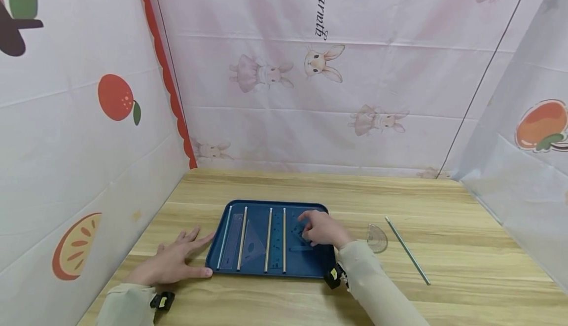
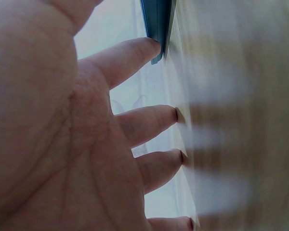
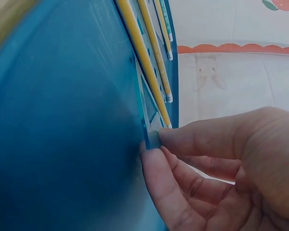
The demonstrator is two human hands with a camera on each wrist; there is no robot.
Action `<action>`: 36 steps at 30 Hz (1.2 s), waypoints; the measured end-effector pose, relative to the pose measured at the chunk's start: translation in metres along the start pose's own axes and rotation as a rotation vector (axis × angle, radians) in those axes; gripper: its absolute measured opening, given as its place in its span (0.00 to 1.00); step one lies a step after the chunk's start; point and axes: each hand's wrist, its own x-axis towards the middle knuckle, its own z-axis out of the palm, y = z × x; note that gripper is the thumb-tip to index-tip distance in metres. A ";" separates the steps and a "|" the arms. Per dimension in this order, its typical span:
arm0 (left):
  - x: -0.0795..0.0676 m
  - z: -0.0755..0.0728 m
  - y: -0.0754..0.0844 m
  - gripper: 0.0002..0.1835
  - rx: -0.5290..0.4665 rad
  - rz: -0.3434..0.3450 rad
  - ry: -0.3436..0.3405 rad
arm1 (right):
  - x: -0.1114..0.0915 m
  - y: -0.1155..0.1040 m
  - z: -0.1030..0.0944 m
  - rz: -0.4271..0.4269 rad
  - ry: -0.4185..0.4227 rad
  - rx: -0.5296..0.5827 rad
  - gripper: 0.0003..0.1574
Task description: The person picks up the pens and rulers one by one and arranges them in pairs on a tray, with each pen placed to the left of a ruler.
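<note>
My right hand (image 1: 324, 228) pinches a corner of a clear set square (image 3: 155, 139) between thumb and forefinger, at the right part of a blue tray (image 1: 310, 268). My left hand (image 1: 177, 259) lies with fingers spread on the table, its thumb and index finger touching the tray's left edge. Inside the tray, from left to right, are a green pencil (image 1: 224, 237), a clear ruler (image 1: 232, 242), a yellow pencil (image 1: 242, 237), another set square (image 1: 254, 247), a second yellow pencil (image 1: 268, 239), another ruler (image 1: 276, 242) and a third yellow pencil (image 1: 284, 239).
To the right of the tray, a clear protractor (image 1: 377, 238) lies on the wooden table (image 1: 355, 296). A second green pencil (image 1: 408, 251) lies slanted beyond it. Printed cloth walls (image 1: 284, 138) stand behind the table and at both sides.
</note>
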 end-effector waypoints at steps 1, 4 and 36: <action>0.000 0.000 0.000 0.54 0.000 0.000 0.001 | 0.000 0.000 0.000 0.000 0.000 -0.009 0.27; 0.000 0.000 0.000 0.53 -0.001 -0.001 0.002 | 0.000 -0.001 0.002 0.000 0.003 -0.028 0.27; -0.001 -0.001 0.000 0.53 -0.004 -0.010 -0.005 | 0.003 -0.007 0.012 0.017 -0.019 -0.078 0.24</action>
